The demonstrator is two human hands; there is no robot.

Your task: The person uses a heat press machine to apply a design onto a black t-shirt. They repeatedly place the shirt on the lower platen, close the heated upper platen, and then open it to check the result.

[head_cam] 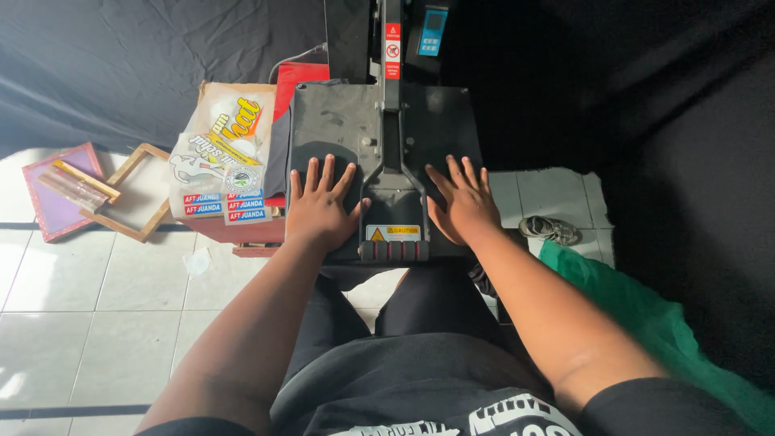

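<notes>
- Head view, surface: a heat press (379, 161) stands in front of the person, its dark upper plate closed flat and facing up.
- The left hand (320, 208) lies palm down on the left half of the plate, fingers spread and straight; its grip is open, holding nothing.
- The right hand (462, 203) lies palm down on the right half in the same way, grip open, holding nothing.
- Between the hands runs the press arm, ending in a ribbed handle (393, 250) at the plate's near edge; neither hand touches it.
- A dark cloth (279, 141) sticks out from under the plate on its left side.
- Just left of the press, a stack of printed sheets (222, 153) lies on a red stand (242, 230), touching the press's left edge.
- Room: the floor (121, 323) is pale tile; black drapes (121, 56) cover the back and right side.
- On the floor to the far left lie a purple-meshed frame (56, 194) and a bare wooden frame (137, 194), overlapping.
- A shoe (549, 230) lies on the tiles right of the press, with green cloth (646, 323) just beside it, by the right forearm.
- Edges and room: the hands sit well inside the plate edges, fingertips short of its middle.
- Open tile lies to the near left; the right side is closed in by drape and green cloth.
</notes>
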